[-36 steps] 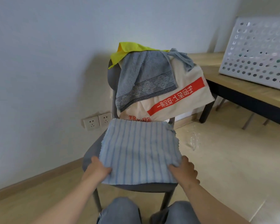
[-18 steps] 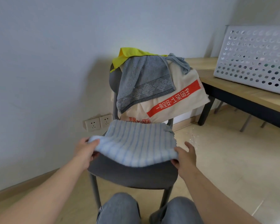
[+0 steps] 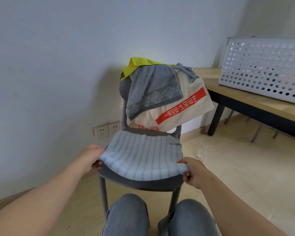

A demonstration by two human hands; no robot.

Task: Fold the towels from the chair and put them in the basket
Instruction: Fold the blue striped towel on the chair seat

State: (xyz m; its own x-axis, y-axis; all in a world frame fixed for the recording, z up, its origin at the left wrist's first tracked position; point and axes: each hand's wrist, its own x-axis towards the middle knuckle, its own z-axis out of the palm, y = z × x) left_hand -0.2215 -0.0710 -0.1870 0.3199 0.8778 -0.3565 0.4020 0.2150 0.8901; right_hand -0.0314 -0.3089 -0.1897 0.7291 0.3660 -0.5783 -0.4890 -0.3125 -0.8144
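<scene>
A light blue striped towel [image 3: 143,154] lies over the seat of the grey chair [image 3: 141,182], its near edge lifted. My left hand [image 3: 90,158] pinches the near left corner and my right hand [image 3: 193,172] pinches the near right corner. Over the chair back hang a grey towel [image 3: 152,89], a cream towel with a red band [image 3: 182,106] and a yellow cloth [image 3: 136,64]. The white perforated basket [image 3: 264,68] stands on the wooden table [image 3: 255,106] at the right.
The chair stands against a pale wall with two sockets [image 3: 107,131] low behind it. The table's dark legs [image 3: 215,120] come down to the right of the chair. My knees in jeans [image 3: 157,217] are just in front of the seat.
Both hands went from pressing flat on the towel's near edge to pinching its corners and lifting that edge off the seat, toward the chair back. The view has tilted up slightly.
</scene>
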